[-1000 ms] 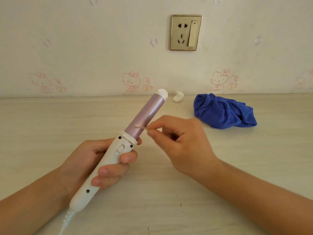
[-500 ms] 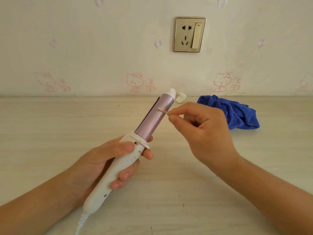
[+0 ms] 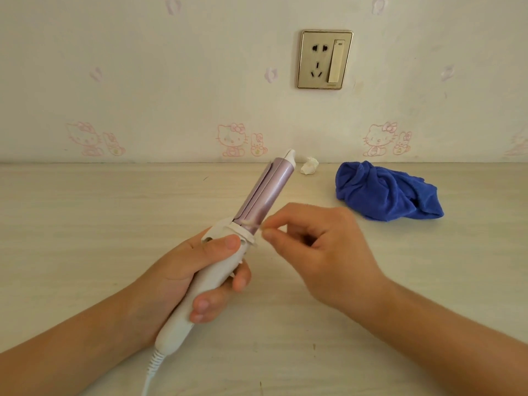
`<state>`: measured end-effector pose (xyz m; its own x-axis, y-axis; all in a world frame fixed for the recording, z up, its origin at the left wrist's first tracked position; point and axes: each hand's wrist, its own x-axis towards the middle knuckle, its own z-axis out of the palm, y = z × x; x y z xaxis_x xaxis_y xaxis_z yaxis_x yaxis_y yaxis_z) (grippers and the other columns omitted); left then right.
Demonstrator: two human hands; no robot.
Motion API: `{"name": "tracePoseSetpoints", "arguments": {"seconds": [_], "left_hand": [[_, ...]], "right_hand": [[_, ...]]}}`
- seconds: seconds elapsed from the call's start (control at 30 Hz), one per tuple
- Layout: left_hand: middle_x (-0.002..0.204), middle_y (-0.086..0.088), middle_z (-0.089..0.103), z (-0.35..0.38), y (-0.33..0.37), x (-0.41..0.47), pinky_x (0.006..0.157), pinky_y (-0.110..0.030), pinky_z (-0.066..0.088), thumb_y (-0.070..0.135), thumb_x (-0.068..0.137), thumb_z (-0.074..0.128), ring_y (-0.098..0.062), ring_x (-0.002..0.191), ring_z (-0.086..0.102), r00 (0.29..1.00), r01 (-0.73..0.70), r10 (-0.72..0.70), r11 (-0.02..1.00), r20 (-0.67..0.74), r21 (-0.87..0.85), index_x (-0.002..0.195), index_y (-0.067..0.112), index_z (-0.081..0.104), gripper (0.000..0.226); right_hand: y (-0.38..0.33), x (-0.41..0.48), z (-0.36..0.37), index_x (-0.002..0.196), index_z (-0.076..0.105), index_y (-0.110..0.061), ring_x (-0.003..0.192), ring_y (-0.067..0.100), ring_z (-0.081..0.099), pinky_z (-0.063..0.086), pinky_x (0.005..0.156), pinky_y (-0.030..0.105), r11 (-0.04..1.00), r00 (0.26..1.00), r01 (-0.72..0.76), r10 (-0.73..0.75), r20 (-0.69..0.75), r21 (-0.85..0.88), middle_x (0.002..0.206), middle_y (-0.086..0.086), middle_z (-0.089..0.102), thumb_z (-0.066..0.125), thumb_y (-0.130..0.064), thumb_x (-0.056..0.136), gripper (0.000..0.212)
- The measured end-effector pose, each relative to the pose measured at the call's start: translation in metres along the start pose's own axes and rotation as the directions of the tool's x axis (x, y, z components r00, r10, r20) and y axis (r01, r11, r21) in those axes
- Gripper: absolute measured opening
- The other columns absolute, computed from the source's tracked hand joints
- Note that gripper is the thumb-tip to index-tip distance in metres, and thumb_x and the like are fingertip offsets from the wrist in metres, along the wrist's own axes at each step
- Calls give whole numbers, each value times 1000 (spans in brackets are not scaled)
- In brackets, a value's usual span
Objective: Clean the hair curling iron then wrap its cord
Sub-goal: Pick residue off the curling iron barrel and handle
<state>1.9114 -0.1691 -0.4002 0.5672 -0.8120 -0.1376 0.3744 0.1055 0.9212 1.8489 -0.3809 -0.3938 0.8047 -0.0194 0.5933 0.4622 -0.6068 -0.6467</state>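
My left hand (image 3: 183,278) grips the white handle of the curling iron (image 3: 217,264), which tilts up and away to the right. Its pink barrel (image 3: 270,192) ends in a white tip, and the clamp side faces me. My right hand (image 3: 323,247) pinches a cotton swab (image 3: 253,224) between thumb and forefinger. The swab's tip touches the base of the barrel, just above the white collar. The white cord (image 3: 150,378) leaves the handle's lower end and runs out of the bottom edge of the view.
A crumpled blue cloth (image 3: 385,195) lies on the pale wooden table (image 3: 85,224) at the back right. A small white wad (image 3: 309,165) sits by the wall behind the barrel tip. A gold wall socket (image 3: 325,60) is above.
My right hand moved the swab from mid-barrel up near the tip, then back down to the barrel's base. My left hand rolled the iron, so the clamp side now faces me.
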Motion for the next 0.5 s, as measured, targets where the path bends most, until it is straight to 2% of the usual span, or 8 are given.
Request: {"name": "tracePoseSetpoints", "arguments": {"seconds": [0.07,0.2,0.3,0.4,0.5], "left_hand": [[82,-20,65,-2,-3,0,36,-16,37,37,79,84,-8,34,42,1000,-15,15,1000,7,-10,119,5,62,55],[102,-25,67,-2,-8,0,42,-22,43,11,85,73,-13,46,47,994,-49,48,999,96,7,120,4,60,39],[105,-20,69,-5,-8,2,44,-22,45,7,87,71,-11,48,49,992,-61,58,998,113,19,127,4,58,43],[93,-13,71,-5,-6,3,41,-20,43,11,86,75,-8,44,48,995,-54,52,998,84,17,113,13,66,28],[86,-16,67,-3,-7,1,36,-17,39,16,83,79,-7,37,45,999,-3,3,1000,46,21,96,24,70,17]], "right_hand": [[1,2,-1,82,76,-20,45,7,36,33,49,19,1000,1000,-1,1,-5,-12,47,-9,43,74,-14,91,11],[14,16,-26,83,77,-14,44,7,33,32,47,18,995,982,-94,98,-159,33,45,-2,41,75,-8,91,11],[9,9,-13,82,76,-16,43,6,32,31,47,18,998,994,-58,61,-86,30,45,-9,40,75,-11,92,11],[1,3,-2,82,75,-21,43,6,34,31,48,16,1000,1000,2,-2,-19,6,47,-11,40,73,-18,90,9],[13,15,-20,84,76,-16,44,6,32,30,48,13,996,986,-78,81,-142,31,46,-10,40,74,-12,92,9]]}}
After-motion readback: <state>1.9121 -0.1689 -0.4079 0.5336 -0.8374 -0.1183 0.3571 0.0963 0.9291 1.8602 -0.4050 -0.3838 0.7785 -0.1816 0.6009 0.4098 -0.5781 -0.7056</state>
